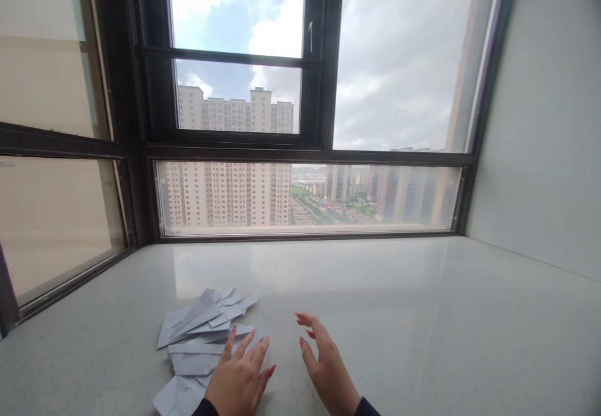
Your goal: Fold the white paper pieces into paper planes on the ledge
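A loose pile of folded white papers [195, 319] lies on the pale windowsill, left of centre. Several pieces overlap, some with pointed ends like paper planes. My left hand [241, 372] is over the right side of the pile, fingers spread and palm down; whether the fingertips touch the paper I cannot tell. Part of the pile is hidden beneath that hand. To the right, apart from the papers, my right hand [323, 363] hovers above the sill with its fingers apart and curved, holding nothing.
The glossy white windowsill [422, 322] stretches across the front. Behind it stands a dark window frame [310, 153], with tall buildings outside. Another glass pane [61, 215] borders the left, and a white wall [544, 121] the right.
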The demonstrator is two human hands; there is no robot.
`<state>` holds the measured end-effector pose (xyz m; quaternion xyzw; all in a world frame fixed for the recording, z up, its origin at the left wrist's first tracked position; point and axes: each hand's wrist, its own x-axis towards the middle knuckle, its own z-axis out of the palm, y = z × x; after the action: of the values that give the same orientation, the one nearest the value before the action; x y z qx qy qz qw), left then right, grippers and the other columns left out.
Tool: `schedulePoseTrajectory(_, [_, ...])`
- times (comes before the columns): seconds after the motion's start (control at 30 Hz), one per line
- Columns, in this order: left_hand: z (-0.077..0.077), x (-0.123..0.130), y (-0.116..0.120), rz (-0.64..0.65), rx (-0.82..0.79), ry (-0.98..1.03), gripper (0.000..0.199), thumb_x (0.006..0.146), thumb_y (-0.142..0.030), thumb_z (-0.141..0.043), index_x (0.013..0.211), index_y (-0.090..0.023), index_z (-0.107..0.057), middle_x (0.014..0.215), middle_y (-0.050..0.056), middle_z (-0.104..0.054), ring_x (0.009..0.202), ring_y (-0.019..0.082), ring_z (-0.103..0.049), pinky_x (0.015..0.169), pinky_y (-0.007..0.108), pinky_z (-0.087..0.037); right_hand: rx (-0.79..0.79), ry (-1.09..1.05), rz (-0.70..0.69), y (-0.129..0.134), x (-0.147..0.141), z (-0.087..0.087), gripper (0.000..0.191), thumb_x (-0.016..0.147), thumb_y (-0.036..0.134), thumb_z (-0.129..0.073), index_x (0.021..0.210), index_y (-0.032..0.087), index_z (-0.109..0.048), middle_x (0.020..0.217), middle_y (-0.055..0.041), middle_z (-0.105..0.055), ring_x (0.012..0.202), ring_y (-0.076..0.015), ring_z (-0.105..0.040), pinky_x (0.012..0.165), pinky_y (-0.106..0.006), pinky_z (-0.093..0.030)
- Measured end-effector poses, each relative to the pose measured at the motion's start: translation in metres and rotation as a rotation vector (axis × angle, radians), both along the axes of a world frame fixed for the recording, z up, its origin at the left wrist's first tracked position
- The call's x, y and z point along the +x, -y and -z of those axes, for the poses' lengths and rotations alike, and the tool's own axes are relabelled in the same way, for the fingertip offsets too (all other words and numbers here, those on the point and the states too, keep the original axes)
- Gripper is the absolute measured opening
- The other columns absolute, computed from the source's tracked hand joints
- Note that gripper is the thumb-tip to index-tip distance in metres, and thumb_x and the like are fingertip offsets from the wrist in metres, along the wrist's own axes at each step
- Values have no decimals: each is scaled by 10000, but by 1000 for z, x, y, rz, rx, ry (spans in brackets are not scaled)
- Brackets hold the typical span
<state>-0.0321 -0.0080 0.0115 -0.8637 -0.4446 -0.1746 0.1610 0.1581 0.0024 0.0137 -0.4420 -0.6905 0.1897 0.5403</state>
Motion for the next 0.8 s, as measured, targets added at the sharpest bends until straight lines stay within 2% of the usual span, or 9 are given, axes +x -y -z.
schedulePoseTrajectory(0.13, [-17, 0, 9, -183, -64, 66, 334, 832, -332, -338, 1075, -213, -533, 1037, 49, -629, 1039, 229, -496, 945, 460, -252, -62, -18, -42, 3, 1, -9, 290, 741, 156, -377, 985, 185, -532, 854, -74, -613, 813, -192, -572, 691, -293, -459])
schedulePoseTrajectory(0.2, [-22, 3, 12, -220, -43, 100, 315, 823, -306, -355, 1059, -210, -541, 1034, 55, -627, 1039, 239, -491, 937, 460, -263, -130, -15, -95, 4, 0, -11, 274, 738, 148, -362, 936, 172, -551, 757, -54, -612, 679, -165, -579, 596, -256, -454])
schedulePoseTrajectory(0.27, [-23, 9, 15, -195, -36, 140, 290, 815, -279, -366, 1038, -222, -543, 1033, 49, -620, 1000, 227, -515, 897, 412, -325, -189, -5, -145, 5, -2, -11, 268, 720, 132, -348, 869, 159, -569, 712, -39, -599, 560, -134, -547, 509, -222, -426])
schedulePoseTrajectory(0.33, [-22, 18, 18, -143, -82, 185, 256, 815, -253, -351, 964, -232, -557, 965, 38, -632, 901, 196, -559, 802, 329, -398, -206, 48, -144, 7, -5, -11, 236, 672, 103, -354, 715, 157, -579, 639, -16, -575, 504, -114, -502, 474, -201, -386])
schedulePoseTrajectory(0.4, [-16, 27, 20, -83, -174, 220, 255, 824, -233, -308, 832, -222, -562, 835, 31, -641, 772, 155, -587, 685, 243, -428, -208, 129, -118, 8, -7, -11, 210, 610, 73, -354, 509, 168, -512, 495, 21, -507, 463, -103, -457, 469, -190, -345])
schedulePoseTrajectory(0.47, [-10, 33, 22, -29, -292, 237, 283, 832, -228, -265, 754, -217, -537, 727, 21, -637, 661, 125, -592, 579, 187, -420, -242, 176, -111, 9, -9, -12, 229, 567, 55, -338, 386, 184, -395, 373, 51, -396, 408, -92, -406, 459, -186, -314])
schedulePoseTrajectory(0.53, [-5, 36, 22, -5, -393, 229, 281, 835, -243, -253, 745, -223, -518, 653, 5, -632, 607, 119, -593, 524, 173, -402, -309, 179, -135, 8, -9, -11, 239, 543, 49, -320, 354, 194, -337, 328, 66, -332, 364, -84, -356, 435, -182, -292])
schedulePoseTrajectory(0.63, [-5, 35, 21, -4, -470, 192, 254, 832, -263, -267, 770, -228, -510, 631, 2, -637, 610, 132, -602, 518, 181, -392, -394, 174, -167, 5, -10, -8, 227, 516, 49, -310, 345, 195, -340, 320, 70, -325, 343, -83, -325, 412, -180, -274])
schedulePoseTrajectory(0.8, [-14, 31, 22, -70, -516, 177, 251, 830, -248, -275, 764, -221, -516, 676, 8, -653, 644, 137, -608, 537, 186, -391, -394, 190, -178, 2, -9, -1, 216, 504, 64, -304, 340, 193, -359, 319, 63, -343, 345, -88, -341, 422, -179, -291])
